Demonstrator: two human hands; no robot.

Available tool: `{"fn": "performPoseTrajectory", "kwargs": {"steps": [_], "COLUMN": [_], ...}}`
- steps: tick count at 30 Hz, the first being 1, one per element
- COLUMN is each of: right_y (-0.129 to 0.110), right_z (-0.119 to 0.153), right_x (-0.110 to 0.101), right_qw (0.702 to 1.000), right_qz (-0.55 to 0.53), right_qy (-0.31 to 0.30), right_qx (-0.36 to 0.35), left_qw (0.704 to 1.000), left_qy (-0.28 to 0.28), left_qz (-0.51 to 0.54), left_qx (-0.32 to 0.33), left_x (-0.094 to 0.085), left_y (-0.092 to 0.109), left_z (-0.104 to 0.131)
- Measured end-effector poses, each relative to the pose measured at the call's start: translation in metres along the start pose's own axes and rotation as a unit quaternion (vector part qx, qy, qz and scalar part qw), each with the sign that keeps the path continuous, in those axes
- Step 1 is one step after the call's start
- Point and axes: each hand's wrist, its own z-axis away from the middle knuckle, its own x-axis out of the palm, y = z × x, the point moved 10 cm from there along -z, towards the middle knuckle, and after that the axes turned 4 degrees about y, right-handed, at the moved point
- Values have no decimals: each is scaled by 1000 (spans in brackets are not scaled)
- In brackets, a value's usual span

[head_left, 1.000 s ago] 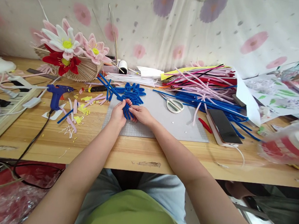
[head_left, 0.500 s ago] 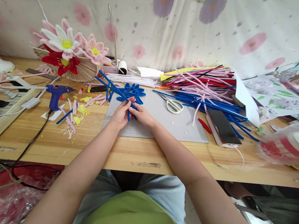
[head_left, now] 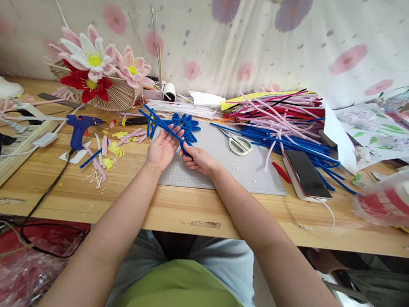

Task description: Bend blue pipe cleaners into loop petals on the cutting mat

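Fingers on the right hand (head_left: 198,159) are pinched around the near end of a few blue fuzzy sticks (head_left: 161,123), while the left hand (head_left: 163,149) is palm up with its fingers pretty much open, the sticks lying slantwise across them. The far ends point off to the far left, over the left edge of the gray mat (head_left: 224,174). Just past the fingers there's a bunch of looped blue petals (head_left: 189,127). Scissors (head_left: 240,146) lie on the mat to the right, with a red piece (head_left: 280,172) and a phone (head_left: 307,173) further right. Behind those it's a big messy pile of pink and red sticks (head_left: 283,110), plus loose blue ones (head_left: 294,146). Over on the left you've got yellow scraps (head_left: 114,149), a blue glue gun (head_left: 80,129), and fuzzy flowers (head_left: 94,61) at the far side of the wooden table (head_left: 124,208).
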Motion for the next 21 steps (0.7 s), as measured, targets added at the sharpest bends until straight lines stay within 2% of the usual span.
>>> {"fn": "performPoseTrajectory", "kwargs": {"steps": [5, 10, 16, 21], "right_y": [4, 6, 3, -2], "right_z": [0, 5, 9, 10], "right_x": [2, 17, 34, 38], "right_qw": [998, 993, 990, 988], "right_qz": [59, 100, 64, 74], "right_qy": [-4, -59, -123, -133], "right_qx": [1, 15, -2, -33], "left_qw": [997, 989, 989, 983], "left_qy": [45, 124, 128, 148], "left_qz": [43, 76, 74, 105], "left_qx": [43, 9, 17, 18], "left_x": [-16, -32, -35, -37], "left_y": [9, 5, 17, 22], "left_z": [-7, -7, -5, -3]}}
